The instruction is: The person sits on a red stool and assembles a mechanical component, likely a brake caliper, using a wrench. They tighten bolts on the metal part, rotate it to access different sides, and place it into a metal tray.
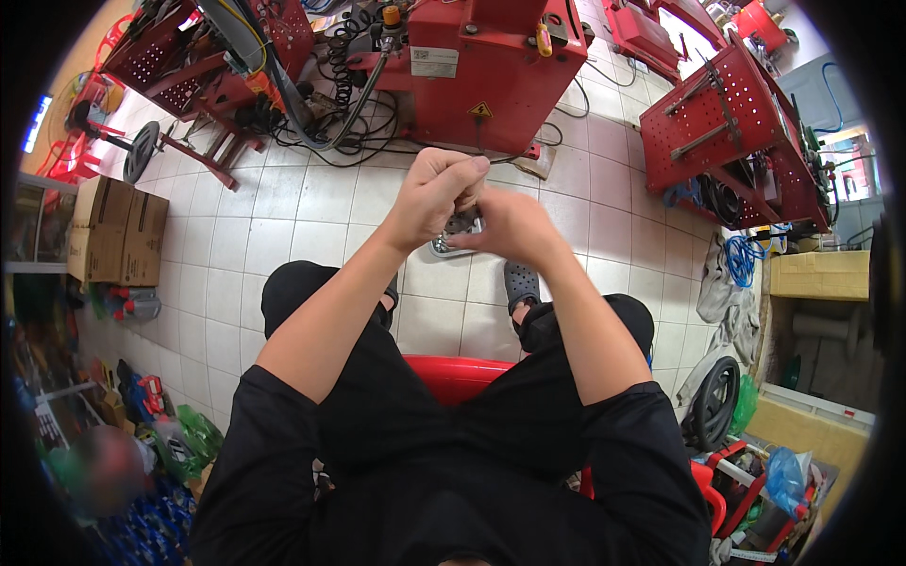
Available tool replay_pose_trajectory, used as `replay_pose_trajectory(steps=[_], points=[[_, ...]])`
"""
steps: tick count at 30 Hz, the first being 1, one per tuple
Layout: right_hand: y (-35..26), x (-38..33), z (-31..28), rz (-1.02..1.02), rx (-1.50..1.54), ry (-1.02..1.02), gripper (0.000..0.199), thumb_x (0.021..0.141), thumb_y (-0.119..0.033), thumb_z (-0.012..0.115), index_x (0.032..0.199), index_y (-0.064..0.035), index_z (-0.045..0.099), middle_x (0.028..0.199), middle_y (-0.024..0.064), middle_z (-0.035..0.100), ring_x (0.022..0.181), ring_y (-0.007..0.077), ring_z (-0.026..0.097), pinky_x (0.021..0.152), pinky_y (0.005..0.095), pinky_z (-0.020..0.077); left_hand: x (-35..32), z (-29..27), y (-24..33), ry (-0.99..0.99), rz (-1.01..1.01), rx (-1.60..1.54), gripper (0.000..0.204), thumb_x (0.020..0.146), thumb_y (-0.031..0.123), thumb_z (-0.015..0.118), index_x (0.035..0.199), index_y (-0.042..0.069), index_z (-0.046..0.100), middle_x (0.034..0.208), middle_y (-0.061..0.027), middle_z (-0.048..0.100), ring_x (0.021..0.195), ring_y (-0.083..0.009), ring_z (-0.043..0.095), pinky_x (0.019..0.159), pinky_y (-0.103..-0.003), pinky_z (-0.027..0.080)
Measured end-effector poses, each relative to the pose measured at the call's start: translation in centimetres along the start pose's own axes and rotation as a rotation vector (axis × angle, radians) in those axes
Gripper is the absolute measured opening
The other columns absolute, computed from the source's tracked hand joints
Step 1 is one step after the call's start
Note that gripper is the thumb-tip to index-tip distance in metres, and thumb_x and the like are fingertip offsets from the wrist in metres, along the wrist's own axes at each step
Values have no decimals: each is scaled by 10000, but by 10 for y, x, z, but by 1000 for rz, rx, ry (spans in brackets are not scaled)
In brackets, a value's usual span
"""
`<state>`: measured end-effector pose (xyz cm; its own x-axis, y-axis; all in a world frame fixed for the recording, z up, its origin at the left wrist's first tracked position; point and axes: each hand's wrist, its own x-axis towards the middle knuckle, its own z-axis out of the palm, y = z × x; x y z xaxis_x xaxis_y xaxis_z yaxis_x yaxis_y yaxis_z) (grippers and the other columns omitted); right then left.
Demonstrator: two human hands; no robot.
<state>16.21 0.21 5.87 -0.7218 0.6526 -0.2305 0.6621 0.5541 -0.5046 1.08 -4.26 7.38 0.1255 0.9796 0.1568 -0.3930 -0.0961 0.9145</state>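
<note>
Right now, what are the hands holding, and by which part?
Both the left hand and right hand close together around a small metal part; their fingers hide most of it, so the exact place of hold cannot be told.

Tiled floor [311,203] under red machine [491,71]

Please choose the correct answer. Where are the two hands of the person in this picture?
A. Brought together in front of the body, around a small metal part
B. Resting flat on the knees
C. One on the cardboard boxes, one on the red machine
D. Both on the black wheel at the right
A: the left hand and the right hand meet above the tiled floor, closed around a small metal part that is mostly hidden.
</note>
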Motion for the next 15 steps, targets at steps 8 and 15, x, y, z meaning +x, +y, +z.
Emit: replay_pose_trajectory(steps=[8, 15], points=[[77, -5, -48, 296, -133, 368, 502, 789, -161, 685, 1249, -58, 513, 1083, 181, 651, 1015, 348, 619, 864, 438, 496, 1, 1, 0, -27, -21, -56, 438, 965, 192, 460, 566, 92, 310, 533, 30, 282, 488, -88, 235, 475, -282, 212], [9, -7, -11, -122, 73, -44, 495, 762, -254, 727, 1174, -49, 542, 1048, 152, 651, 997, 324, 620, 835, 432, 500, 0, -2, -5, -25, 4, -20, 436, 960, 191, 469, 564, 83, 324, 530, 24, 293, 493, -91, 244, 482, -283, 223]])
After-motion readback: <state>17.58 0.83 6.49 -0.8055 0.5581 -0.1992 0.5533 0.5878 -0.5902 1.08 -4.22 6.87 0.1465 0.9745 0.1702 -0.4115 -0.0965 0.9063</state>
